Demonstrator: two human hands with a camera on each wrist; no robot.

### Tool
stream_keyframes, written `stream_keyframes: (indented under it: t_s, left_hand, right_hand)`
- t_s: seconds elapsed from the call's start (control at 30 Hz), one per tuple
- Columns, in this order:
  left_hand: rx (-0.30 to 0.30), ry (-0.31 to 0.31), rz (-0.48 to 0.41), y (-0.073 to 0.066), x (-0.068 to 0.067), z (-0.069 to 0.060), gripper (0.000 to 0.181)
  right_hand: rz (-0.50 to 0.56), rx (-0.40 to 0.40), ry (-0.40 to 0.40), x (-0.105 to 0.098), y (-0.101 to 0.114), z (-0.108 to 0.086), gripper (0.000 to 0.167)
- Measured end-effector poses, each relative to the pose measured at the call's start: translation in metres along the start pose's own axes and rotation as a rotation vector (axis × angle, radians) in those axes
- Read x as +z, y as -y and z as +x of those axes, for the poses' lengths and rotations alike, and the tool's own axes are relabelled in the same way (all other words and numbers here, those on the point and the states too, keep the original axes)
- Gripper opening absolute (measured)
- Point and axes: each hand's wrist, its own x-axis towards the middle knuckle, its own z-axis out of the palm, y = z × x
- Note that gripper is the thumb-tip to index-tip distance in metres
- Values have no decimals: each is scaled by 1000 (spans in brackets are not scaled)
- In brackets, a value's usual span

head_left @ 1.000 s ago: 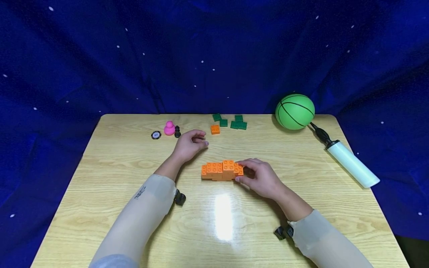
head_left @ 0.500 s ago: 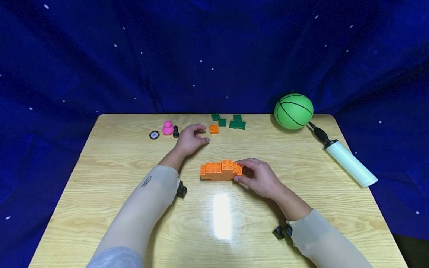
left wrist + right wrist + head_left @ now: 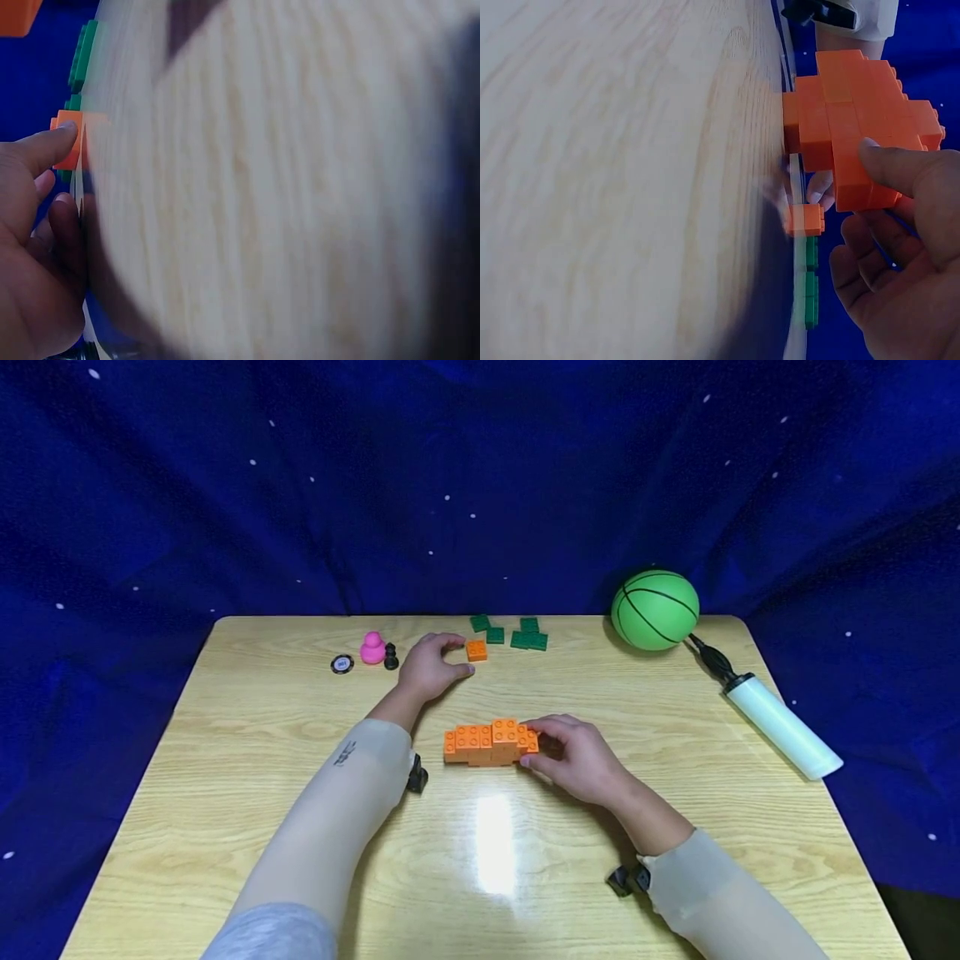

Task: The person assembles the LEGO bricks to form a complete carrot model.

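Note:
My right hand [image 3: 581, 762] pinches the right end of an orange block build [image 3: 483, 746] made of several toy building bricks joined in stepped layers. In the right wrist view the thumb presses the near side of the build [image 3: 855, 127], and the other fingers are partly behind it. A single orange building brick [image 3: 476, 650] lies at the back of the table. My left hand [image 3: 433, 668] is just left of this brick, with thumb and fingers apart. From the left wrist, a thumb overlaps the orange brick [image 3: 70, 154]; whether it touches cannot be told.
Several flat green bricks [image 3: 529, 640] lie behind the loose orange one. Left of my left hand are a black pawn-like piece [image 3: 391, 657], a pink duck [image 3: 372, 648] and a poker chip [image 3: 342, 664]. A green ball [image 3: 656, 610] and hand pump [image 3: 783, 727] lie to the right.
My left hand has moved forward and a little right, closer to the loose orange brick. The right hand keeps its hold on the block build. The head view has shifted slightly.

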Motion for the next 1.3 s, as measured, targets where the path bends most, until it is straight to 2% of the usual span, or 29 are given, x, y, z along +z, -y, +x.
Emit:
stream_keyframes:
  t_s: [0.27, 0.5, 0.6, 0.87, 1.1, 1.3]
  left_hand:
    - [-2, 0, 69, -4, 7, 7, 58]
    - [-6, -7, 81, -7, 6, 6, 48]
    - [9, -3, 54, -7, 5, 4, 43]
    - [28, 19, -94, -3, 4, -1, 40]
    - [50, 15, -140, -3, 5, -8, 39]
    - [77, 25, -140, -8, 4, -18, 37]
  right_hand:
    - [-1, -3, 4, 0, 0, 0, 45]
    - [2, 11, 14, 0, 2, 1, 43]
    - [-6, 25, 17, 0, 1, 1, 44]
    - [-20, 51, 28, -1, 3, 1, 44]
    - [-20, 44, 25, -1, 3, 0, 45]
    - [-23, 43, 24, -1, 3, -1, 44]
